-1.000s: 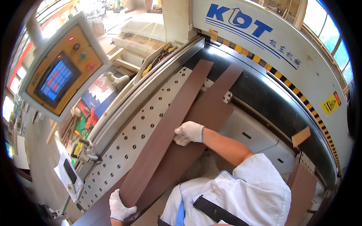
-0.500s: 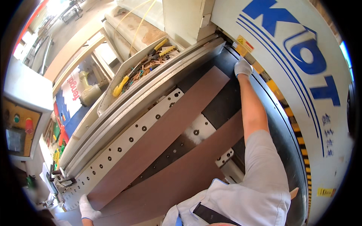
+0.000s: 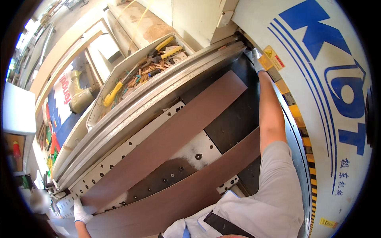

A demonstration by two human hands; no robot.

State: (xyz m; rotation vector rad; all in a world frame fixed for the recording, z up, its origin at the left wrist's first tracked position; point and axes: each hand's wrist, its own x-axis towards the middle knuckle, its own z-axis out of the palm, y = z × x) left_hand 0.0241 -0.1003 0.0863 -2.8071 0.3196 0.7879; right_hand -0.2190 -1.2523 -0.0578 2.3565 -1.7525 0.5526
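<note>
A long brown flat strip [image 3: 158, 146] lies slanting across the machine bed. My left hand [image 3: 81, 212], in a white knit glove, is at its near left end, fingers stretched out against the end edge and apart from the thumb. My right arm reaches to the far corner of the bed. There my gloved right hand [image 3: 256, 61] touches the edge beside the large white machine panel [image 3: 293, 79], its fingers extended and partly hidden. A wider brown sheet [image 3: 170, 198] lies nearer me, partly under my body and right arm.
Behind the bed runs a long metal bar [image 3: 147, 89]. Beyond it, a tray [image 3: 93, 119] holds yellow-handled tools and many small scraps. A pale green power tool [image 3: 81, 95] sits farther left. Yellow-black striping [image 3: 305, 142] edges the right panel. A white control box [image 3: 20, 107] stands at left.
The strip has shifted back toward the metal bar, widening the gap to the nearer sheet, with my left hand following. My right hand has reached farther into the far corner. The view has shifted.
</note>
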